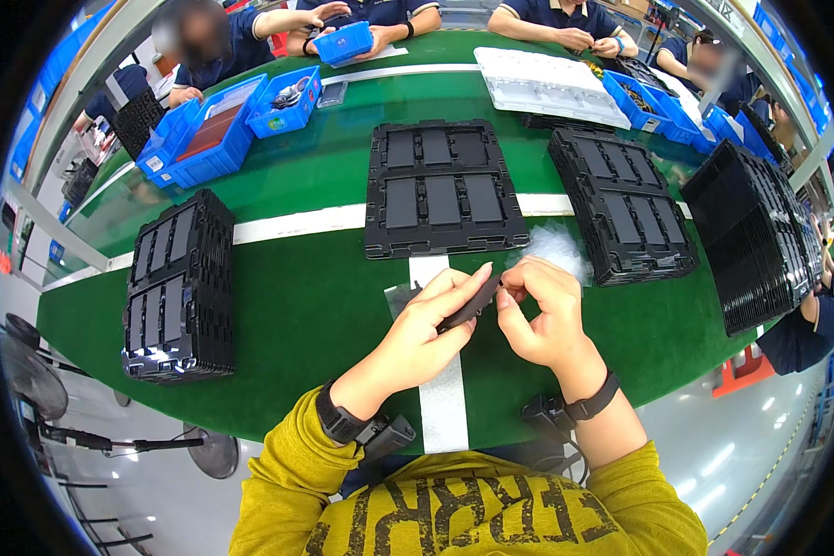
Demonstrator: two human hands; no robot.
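My left hand (428, 335) is closed around a thin dark rectangular piece (473, 306), tilted on edge above the green table. At its upper right end, the pinched fingers of my right hand (539, 310) meet the piece; whether they grip its corner or something small there is hidden. Just beyond both hands lies a black compartment tray (445, 248) with flat dark rectangular pieces in its pockets. Crumpled clear plastic film (556, 248) rests beside that tray, near my right hand. A small clear sheet (398, 298) shows by my left fingers.
Stacks of black trays stand at left (181, 287), right (625, 208) and far right (746, 236). Blue bins (213, 139) sit at the back left, more blue bins (639, 102) at the back right. A white tray (551, 88) lies far across. Several co-workers sit along the table's far side.
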